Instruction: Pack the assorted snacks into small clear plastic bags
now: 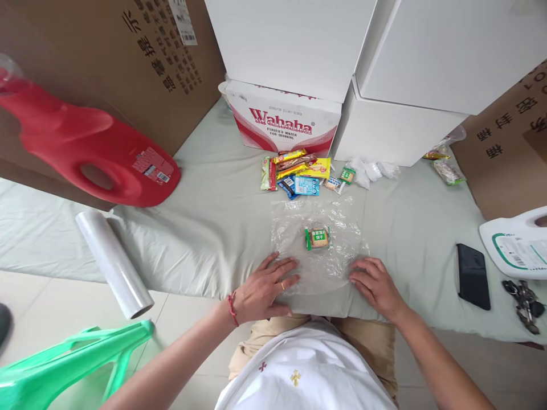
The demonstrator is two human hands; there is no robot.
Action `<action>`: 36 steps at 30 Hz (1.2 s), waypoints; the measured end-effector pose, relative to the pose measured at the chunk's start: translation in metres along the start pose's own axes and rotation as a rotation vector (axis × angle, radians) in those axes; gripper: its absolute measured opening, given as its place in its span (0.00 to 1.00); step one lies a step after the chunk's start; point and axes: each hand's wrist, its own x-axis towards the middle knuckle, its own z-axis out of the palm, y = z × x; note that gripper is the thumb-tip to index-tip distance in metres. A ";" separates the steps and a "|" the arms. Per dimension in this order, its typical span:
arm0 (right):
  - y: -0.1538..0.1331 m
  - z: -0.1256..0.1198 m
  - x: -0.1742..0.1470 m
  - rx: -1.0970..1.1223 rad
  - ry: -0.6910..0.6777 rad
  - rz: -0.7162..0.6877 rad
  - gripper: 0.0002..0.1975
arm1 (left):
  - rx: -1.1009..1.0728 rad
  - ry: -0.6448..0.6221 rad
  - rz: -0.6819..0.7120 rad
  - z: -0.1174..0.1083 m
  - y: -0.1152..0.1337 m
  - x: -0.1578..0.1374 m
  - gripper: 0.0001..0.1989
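Observation:
A sheet of clear plastic film (pixel 286 228) lies crinkled on the cloth-covered table in front of me. On its middle sits a small biscuit packet (pixel 318 237) with green ends and a green label. My left hand (pixel 267 287) rests palm down at the film's lower left edge, its fingers spread and a ring on one of them. At the lower right edge, my right hand (pixel 378 285) touches the film with loosely bent fingers; its thumb is hidden. Neither hand touches the biscuit packet.
Behind the film lies a pile of wrapped snacks (pixel 299 171), backed by a Wahaha carton (pixel 286 117) and white boxes (pixel 410 131). Left are a red jug (pixel 98 148), a film roll (pixel 113 265) and a green stool (pixel 77 359). Right are a phone (pixel 473 276), keys (pixel 525 304) and a white jug (pixel 519 242).

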 end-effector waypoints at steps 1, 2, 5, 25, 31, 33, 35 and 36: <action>-0.001 -0.005 0.009 0.018 -0.011 -0.016 0.11 | -0.008 -0.013 -0.031 0.003 0.000 -0.003 0.34; -0.003 -0.012 0.018 0.039 -0.027 -0.030 0.11 | -0.012 -0.018 -0.060 0.005 0.000 -0.005 0.34; -0.008 -0.034 0.048 0.098 -0.071 -0.047 0.13 | -0.016 0.004 -0.100 0.008 -0.001 -0.007 0.29; 0.053 -0.020 0.186 -0.055 -0.184 0.206 0.14 | 0.169 0.904 -0.936 -0.023 -0.033 0.066 0.11; 0.033 -0.025 0.221 -0.307 -0.123 -0.028 0.14 | 0.127 0.269 -0.286 -0.013 0.012 0.099 0.20; 0.023 -0.015 0.236 -0.328 -0.207 -0.031 0.18 | 0.134 0.194 -0.305 -0.003 0.010 0.112 0.21; 0.015 -0.004 0.249 -0.339 -0.286 0.059 0.23 | 0.135 0.163 -0.333 0.005 0.005 0.119 0.20; 0.013 0.000 0.254 -0.334 -0.320 0.108 0.23 | 0.135 0.155 -0.336 0.007 0.003 0.121 0.19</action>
